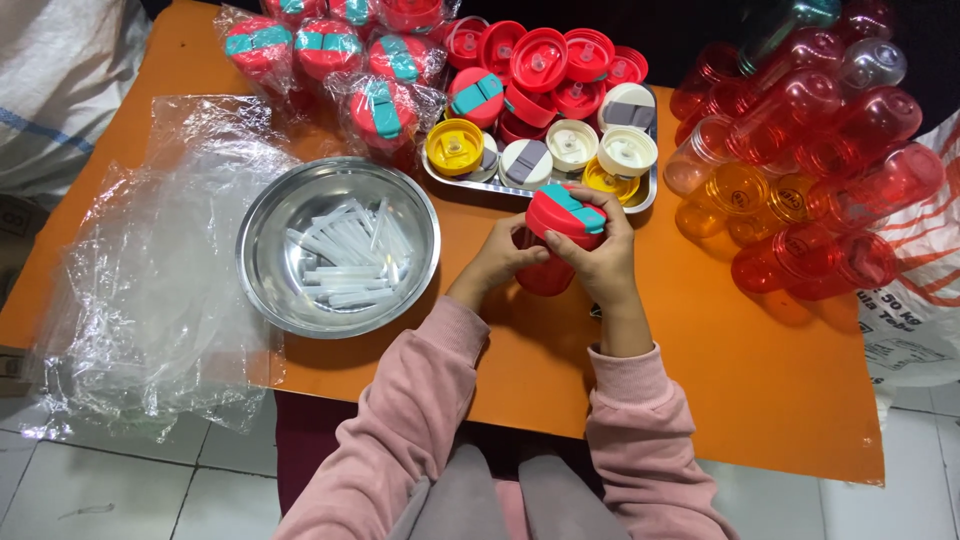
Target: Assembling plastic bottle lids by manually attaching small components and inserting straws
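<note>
— Where was the bottle (pixel 547 275)?

— Held over the middle of the orange worktop (pixel 700 340), just in front of the metal tray (pixel 645 200). It was red and see-through, with a red lid (pixel 566 214) and a teal flap on top.

— And the hands?

— The left hand (pixel 497 262) was wrapped around the bottle's body from the side. The right hand (pixel 603 255) was closed over the lid, fingers curled around its rim. Both sleeves were pink.

— What lay on the tray?

— Loose lids: yellow, white and red, some with grey flaps. Behind it, more red lids (pixel 540 50) were piled up.

— To the left?

— A steel bowl (pixel 262 285) sat just beside the left hand, holding a heap of short clear straws (pixel 345 255). Past the bowl, a crumpled pile of clear plastic bags (pixel 160 270) hung over the worktop's edge.

— And further back?

— Finished red bottles wrapped in clear bags (pixel 325 45), each with a teal flap, stood at the far left corner.

— On the right?

— A stack of empty bottles (pixel 810 150) lying on their sides, mostly red, a few orange and clear, well apart from the hands. A white sack (pixel 915 330) sat beyond the worktop's right edge.
</note>
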